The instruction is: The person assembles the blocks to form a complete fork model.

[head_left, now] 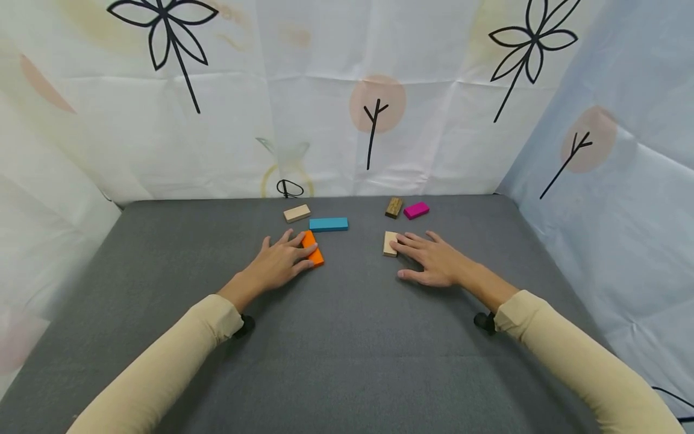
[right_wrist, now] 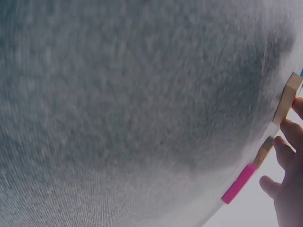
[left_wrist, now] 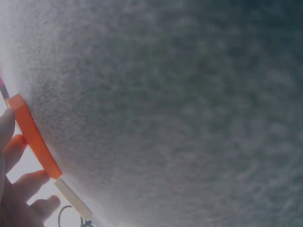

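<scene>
My left hand (head_left: pixel 279 265) lies flat on the grey table (head_left: pixel 347 337), its straight fingers resting on an orange block (head_left: pixel 314 249). The left wrist view shows that orange block (left_wrist: pixel 34 136) edge-on beside my fingertips (left_wrist: pixel 28 182). My right hand (head_left: pixel 431 259) also lies flat, fingertips touching a pale wooden block (head_left: pixel 390 243), seen in the right wrist view as the pale block (right_wrist: pixel 287 97). Beyond the left hand lie a blue block (head_left: pixel 328 224) and a light wooden block (head_left: pixel 297 213). Beyond the right hand lie a dark wooden block (head_left: pixel 394 207) and a magenta block (head_left: pixel 416 210), the magenta block (right_wrist: pixel 239 183) also showing at the right wrist.
A white curtain (head_left: pixel 325 96) printed with flowers and trees walls the table at the back and both sides. A small black clip (head_left: pixel 287 188) sits at the back edge. Grey cloth stretches toward me between my sleeves.
</scene>
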Motion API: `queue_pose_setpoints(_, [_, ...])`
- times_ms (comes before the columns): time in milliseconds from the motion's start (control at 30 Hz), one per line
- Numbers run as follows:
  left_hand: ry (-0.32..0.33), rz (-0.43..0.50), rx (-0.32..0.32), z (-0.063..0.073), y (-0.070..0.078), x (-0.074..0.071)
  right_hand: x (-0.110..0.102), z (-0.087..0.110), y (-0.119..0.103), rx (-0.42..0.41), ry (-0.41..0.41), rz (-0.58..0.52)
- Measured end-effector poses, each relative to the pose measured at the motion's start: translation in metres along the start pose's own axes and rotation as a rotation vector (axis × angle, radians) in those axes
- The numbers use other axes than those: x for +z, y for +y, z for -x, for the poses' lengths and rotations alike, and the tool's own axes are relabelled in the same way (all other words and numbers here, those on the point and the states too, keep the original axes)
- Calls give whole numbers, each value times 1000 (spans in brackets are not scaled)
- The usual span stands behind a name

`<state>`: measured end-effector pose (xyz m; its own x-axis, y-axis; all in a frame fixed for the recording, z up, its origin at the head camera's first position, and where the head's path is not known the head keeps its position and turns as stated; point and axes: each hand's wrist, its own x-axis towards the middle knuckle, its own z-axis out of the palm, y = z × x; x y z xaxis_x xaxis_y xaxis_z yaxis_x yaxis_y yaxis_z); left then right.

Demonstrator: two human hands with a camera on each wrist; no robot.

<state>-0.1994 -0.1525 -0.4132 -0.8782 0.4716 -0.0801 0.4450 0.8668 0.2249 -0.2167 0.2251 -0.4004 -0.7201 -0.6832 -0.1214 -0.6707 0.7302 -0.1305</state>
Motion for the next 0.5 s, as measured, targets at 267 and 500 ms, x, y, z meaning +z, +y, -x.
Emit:
queue_pose_setpoints(267, [-29, 22, 42, -7, 9, 0, 2, 2, -16, -70, -17, 7])
queue_pose_setpoints(500, [-66, 36, 54, -16, 18, -2, 0, 1, -32, -136, -38, 2])
